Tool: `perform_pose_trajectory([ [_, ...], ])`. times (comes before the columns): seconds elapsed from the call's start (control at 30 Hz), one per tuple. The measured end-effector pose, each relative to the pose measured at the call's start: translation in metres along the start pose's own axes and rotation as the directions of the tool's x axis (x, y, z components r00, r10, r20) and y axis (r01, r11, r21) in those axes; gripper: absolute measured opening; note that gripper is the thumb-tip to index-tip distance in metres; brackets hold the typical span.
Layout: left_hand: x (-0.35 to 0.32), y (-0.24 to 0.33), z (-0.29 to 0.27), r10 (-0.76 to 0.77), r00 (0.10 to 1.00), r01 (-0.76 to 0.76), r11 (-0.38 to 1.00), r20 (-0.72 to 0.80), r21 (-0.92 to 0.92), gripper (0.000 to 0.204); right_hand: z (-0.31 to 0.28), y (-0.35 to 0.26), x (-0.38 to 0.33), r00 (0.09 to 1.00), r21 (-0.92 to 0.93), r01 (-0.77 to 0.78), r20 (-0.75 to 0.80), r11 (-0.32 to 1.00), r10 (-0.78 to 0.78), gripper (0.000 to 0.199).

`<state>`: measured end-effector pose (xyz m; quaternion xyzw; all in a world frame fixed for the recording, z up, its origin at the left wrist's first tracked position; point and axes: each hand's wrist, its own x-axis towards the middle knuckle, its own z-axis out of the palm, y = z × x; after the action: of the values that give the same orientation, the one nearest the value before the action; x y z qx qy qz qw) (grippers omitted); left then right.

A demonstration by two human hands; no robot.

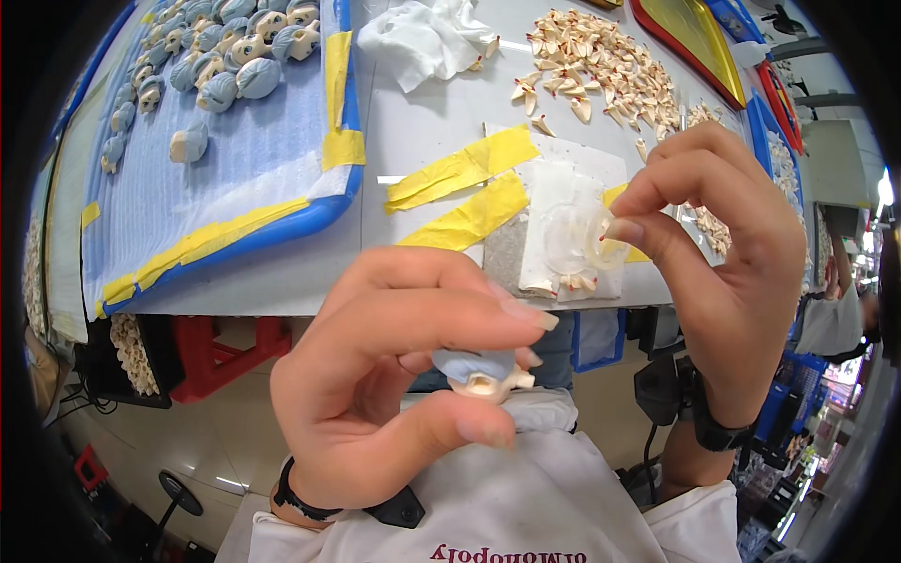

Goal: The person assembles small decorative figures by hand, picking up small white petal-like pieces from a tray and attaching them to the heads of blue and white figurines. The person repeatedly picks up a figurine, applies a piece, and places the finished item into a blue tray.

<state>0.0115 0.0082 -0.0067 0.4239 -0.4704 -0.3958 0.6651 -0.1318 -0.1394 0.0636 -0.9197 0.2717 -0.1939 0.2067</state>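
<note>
Left fingers (450, 321) pinch a blue-haired doll head (472, 364); right fingers (663, 246) are at a clear dish (598, 253).

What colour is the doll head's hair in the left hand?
The hair is pale greyish-blue; the head camera shows it best.

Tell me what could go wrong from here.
1. The left hand pinches the blue-haired doll head between fingertips and thumb, seemingly short of the near edge of the table; if it slips, it could miss the tabletop.

2. The fingertips of the right hand are at the clear round plastic piece, so a nudge might shift it.

3. The pile of small pale pieces lies loose beyond that hand; a careless sweep might scatter it.
</note>
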Motion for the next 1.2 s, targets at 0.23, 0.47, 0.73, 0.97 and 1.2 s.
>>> perform_pose_trajectory([
  [0.23,0.001,0.005,0.014,-0.096,0.980,0.063,0.982,-0.175,-0.180,0.039,-0.012,-0.010,-0.020,0.996,0.251,-0.069,-0.036,0.965,0.081,0.016],
  [0.47,0.000,-0.003,0.012,-0.049,0.991,0.027,0.985,-0.123,-0.171,0.039,-0.010,0.001,-0.030,0.982,0.410,-0.157,-0.036,0.899,0.187,0.014],
  [0.73,-0.004,-0.003,0.011,-0.240,0.952,0.171,0.932,-0.189,-0.319,0.044,-0.008,0.009,-0.020,0.977,0.351,-0.192,-0.021,0.917,0.213,0.012],
  [0.97,-0.003,-0.004,0.010,-0.180,0.968,0.132,0.957,-0.174,-0.257,0.043,0.005,0.003,-0.003,0.998,0.131,-0.035,-0.046,0.991,0.041,0.012],
  [1.2,0.003,0.012,0.017,-0.343,0.902,0.268,0.921,-0.261,-0.283,0.041,-0.009,-0.012,0.008,0.993,-0.259,0.073,0.108,0.963,-0.046,0.018],
])
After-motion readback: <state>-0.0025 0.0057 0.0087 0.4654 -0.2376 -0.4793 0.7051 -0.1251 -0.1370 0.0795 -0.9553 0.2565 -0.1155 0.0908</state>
